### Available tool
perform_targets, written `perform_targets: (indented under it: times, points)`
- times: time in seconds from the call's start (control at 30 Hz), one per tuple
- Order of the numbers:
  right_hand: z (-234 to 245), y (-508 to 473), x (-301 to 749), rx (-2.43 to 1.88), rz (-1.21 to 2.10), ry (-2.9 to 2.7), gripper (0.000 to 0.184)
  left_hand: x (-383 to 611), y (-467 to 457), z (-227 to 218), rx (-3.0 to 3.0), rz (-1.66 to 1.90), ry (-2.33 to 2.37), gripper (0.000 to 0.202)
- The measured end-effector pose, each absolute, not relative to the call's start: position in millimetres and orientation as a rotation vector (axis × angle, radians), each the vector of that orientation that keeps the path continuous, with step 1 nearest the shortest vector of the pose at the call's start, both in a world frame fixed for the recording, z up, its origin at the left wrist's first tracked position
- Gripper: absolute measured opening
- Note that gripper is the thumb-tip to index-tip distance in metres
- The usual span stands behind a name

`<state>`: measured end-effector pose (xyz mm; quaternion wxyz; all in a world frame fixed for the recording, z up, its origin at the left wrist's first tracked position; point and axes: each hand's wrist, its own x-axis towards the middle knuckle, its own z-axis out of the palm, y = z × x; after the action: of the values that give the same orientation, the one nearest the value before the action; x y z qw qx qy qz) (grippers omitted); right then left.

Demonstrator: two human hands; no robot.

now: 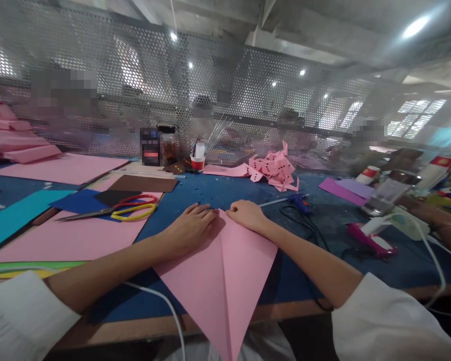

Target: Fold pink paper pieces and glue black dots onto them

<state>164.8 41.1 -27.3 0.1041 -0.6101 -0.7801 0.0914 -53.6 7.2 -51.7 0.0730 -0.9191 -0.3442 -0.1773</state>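
Observation:
A sheet of pink paper (225, 260) with a crease down its middle lies in front of me, its lower point hanging past the table's front edge. My left hand (190, 230) rests flat on its upper left side, fingers stretched toward the far corner. At the upper right, my right hand (248, 216) is curled, fingers closed at the paper's edge near the far corner. Left of my hands, scissors (131, 208) with red and yellow handles lie on coloured paper. A blue glue gun (298, 203) lies just beyond my right hand.
Pink paper sheets (97, 238) cover the left of the blue table (229, 188). Pink cut strips (274, 168), a red-and-white cup (198, 161) and a dark jar (169, 145) stand by the perforated screen (225, 90). Rightward are a magenta glue gun (372, 240) and another person's arm (432, 215).

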Motion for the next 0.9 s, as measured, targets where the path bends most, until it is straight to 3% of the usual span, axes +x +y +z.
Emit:
perform_targets:
  times: [0.23,0.47,0.9]
  points:
    - [-28,43,164,-1.801,0.256,-2.310,0.027,-54,7,-52,-2.735,-0.430,-1.035,0.040]
    - [-26,45,160,-1.791,0.269,-2.293,0.043,-55,8,-52,-2.726,-0.403,-1.015,0.040]
    - [-24,40,153,-1.844,0.233,-2.275,0.030,-52,6,-49,-2.685,-0.363,-0.998,0.039]
